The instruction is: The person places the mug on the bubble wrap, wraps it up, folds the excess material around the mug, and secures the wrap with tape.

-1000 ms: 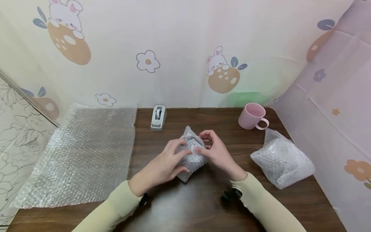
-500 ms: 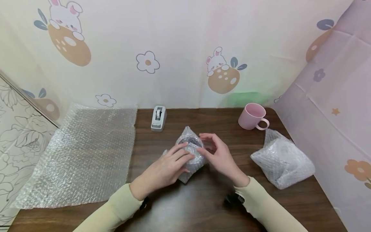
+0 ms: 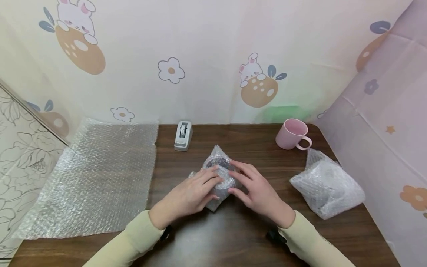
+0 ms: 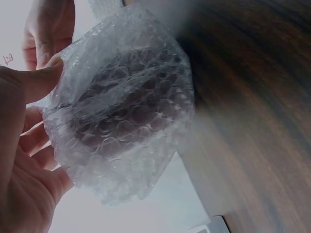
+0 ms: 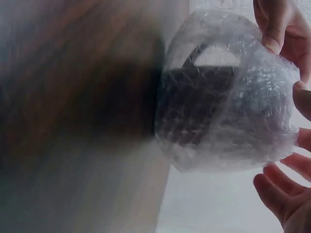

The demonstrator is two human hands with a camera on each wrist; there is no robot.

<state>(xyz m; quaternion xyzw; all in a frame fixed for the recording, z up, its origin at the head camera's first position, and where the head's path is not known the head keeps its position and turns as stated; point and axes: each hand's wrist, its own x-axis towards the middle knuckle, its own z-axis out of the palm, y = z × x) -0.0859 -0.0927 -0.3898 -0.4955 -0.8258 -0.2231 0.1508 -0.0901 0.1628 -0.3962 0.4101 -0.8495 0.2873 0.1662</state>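
A dark mug (image 5: 199,102) inside bubble wrap stands on the table between both hands; its handle shows through the plastic in the right wrist view. In the head view, the wrapped bundle (image 3: 221,193) has a pointed corner at the back and a folded flap on top. My left hand (image 3: 191,194) holds the bundle from the left, fingers over the top flap and thumb on the near side. The left thumb also lies against the bubble wrap (image 4: 126,116) in the left wrist view. My right hand (image 3: 261,193) has its fingers spread and extended, tips at the bundle's right side.
A bubble wrap sheet (image 3: 100,181) lies flat at left. A white tape dispenser (image 3: 183,136) stands at the back, a pink mug (image 3: 290,135) back right. Another bubble-wrapped bundle (image 3: 328,187) sits at right. A patterned curtain (image 3: 207,92) borders the wooden table (image 3: 213,244).
My right hand has gone from curled fingers at the flap to spread fingers along the right side. Left fingers have moved slightly down and flatter over the flap; a dark gap shows behind it.
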